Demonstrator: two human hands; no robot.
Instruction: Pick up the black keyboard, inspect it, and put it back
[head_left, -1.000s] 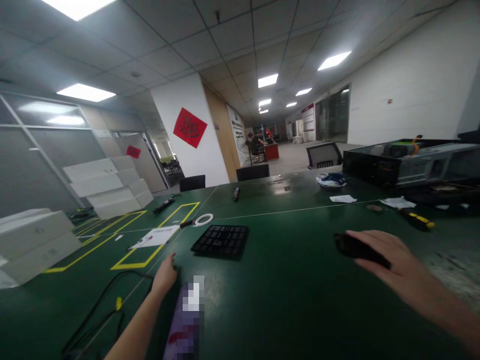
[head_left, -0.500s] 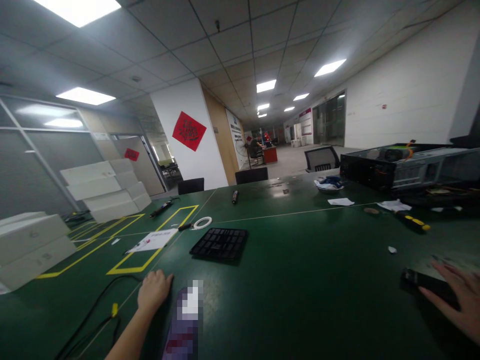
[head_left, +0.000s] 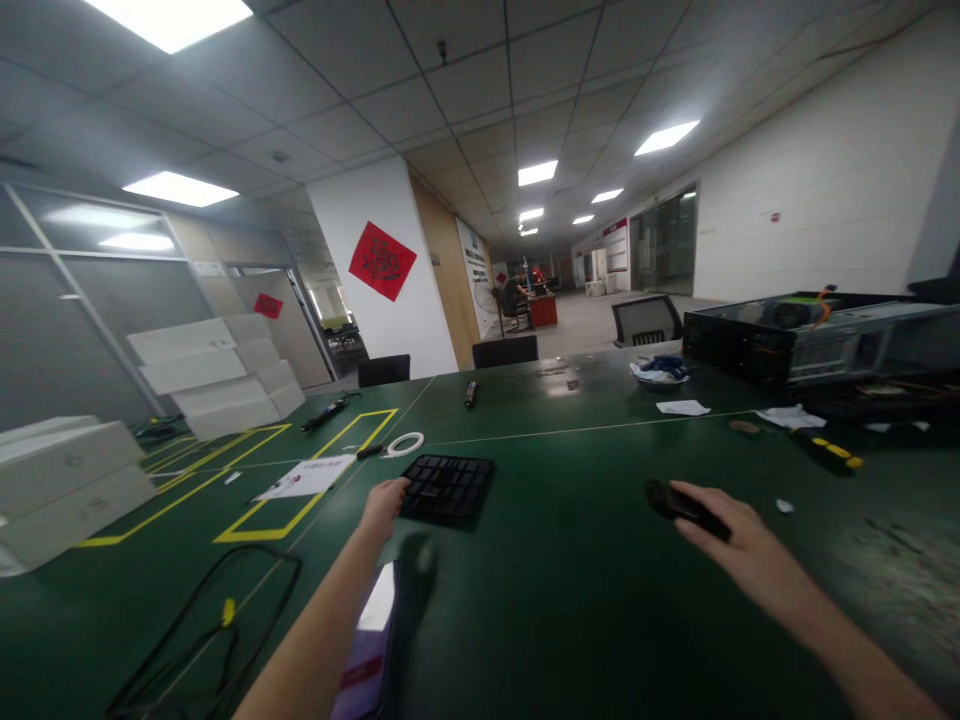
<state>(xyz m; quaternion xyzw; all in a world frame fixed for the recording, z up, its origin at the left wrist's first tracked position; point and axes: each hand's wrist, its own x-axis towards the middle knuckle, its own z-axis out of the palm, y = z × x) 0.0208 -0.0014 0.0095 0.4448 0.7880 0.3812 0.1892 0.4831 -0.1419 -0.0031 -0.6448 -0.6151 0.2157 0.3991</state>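
Note:
My left hand (head_left: 384, 506) reaches forward, its fingers closed at the left edge of a flat black tray (head_left: 457, 488) with a grid of small compartments. The tray lies on the green tabletop. In my right hand (head_left: 727, 530) is a slim black elongated object (head_left: 688, 508), gripped between thumb and fingers a little above the table; its exact kind does not show. Below my left forearm lies a phone (head_left: 367, 670) with a lit screen, partly covered by the arm.
An opened computer case (head_left: 739, 345) stands at right, near a yellow-black screwdriver (head_left: 829, 450). White boxes (head_left: 217, 370) are stacked at left. A black cable (head_left: 199, 590), a printed sheet (head_left: 307, 477), a white ring (head_left: 405, 445) and a bowl (head_left: 660, 375) lie about.
My left hand has moved forward and right from beside the phone to the tray. My right hand has carried the black object leftward from the table's right side.

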